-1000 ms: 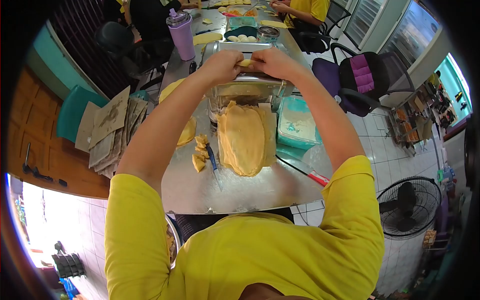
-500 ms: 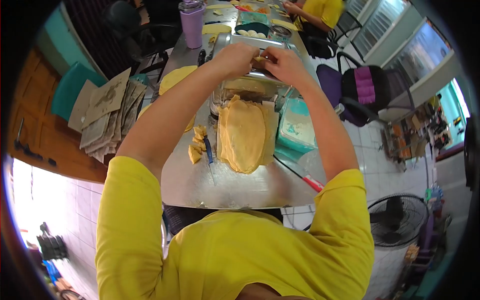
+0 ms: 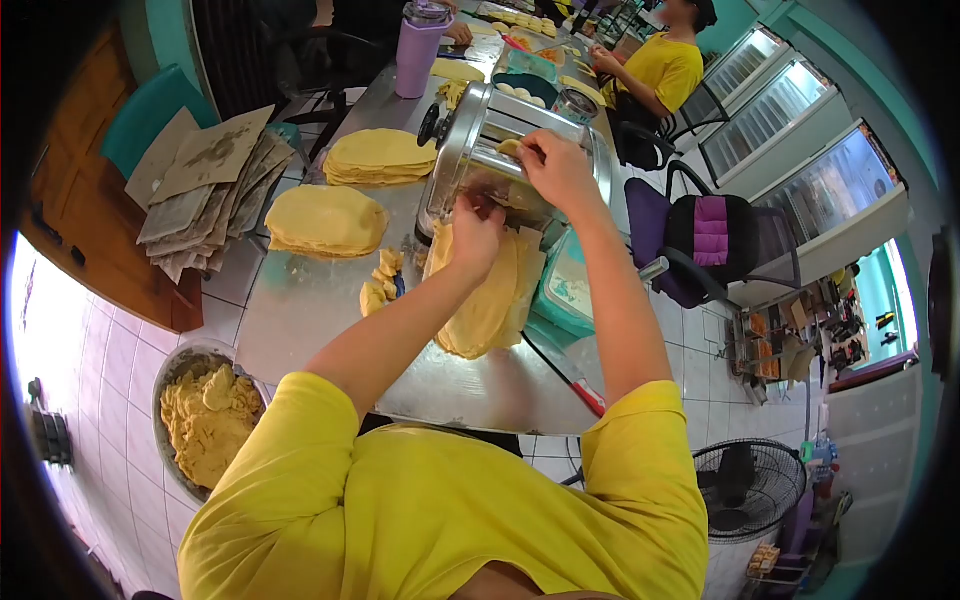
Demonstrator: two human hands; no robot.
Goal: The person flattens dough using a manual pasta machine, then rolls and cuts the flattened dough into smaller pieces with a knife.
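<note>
A metal rolling machine [image 3: 455, 150] stands on the steel table. My right hand [image 3: 556, 170] is over its top, fingers pinched on a small yellow dough piece [image 3: 510, 148] at the rollers. Lower down, my left hand [image 3: 478, 235] is at the machine's front, fingers curled near the outlet; what it holds, if anything, is hidden. Below it lies a stack of flat yellow dough sheets [image 3: 485, 310], partly covered by my left forearm. Dough scraps [image 3: 377, 285] sit just left of that stack.
Two more dough stacks [image 3: 380, 157] [image 3: 325, 220] lie left of the machine. A teal-edged tub [image 3: 568, 285] is at its right, a purple tumbler [image 3: 420, 50] behind. A bowl of dough [image 3: 208, 415] stands low left. A co-worker in yellow [image 3: 665, 70] sits at the far right.
My left hand has come down from the machine's top to its front. My right hand stays at the top. The view has shifted, showing the dough stacks and bowl at left.
</note>
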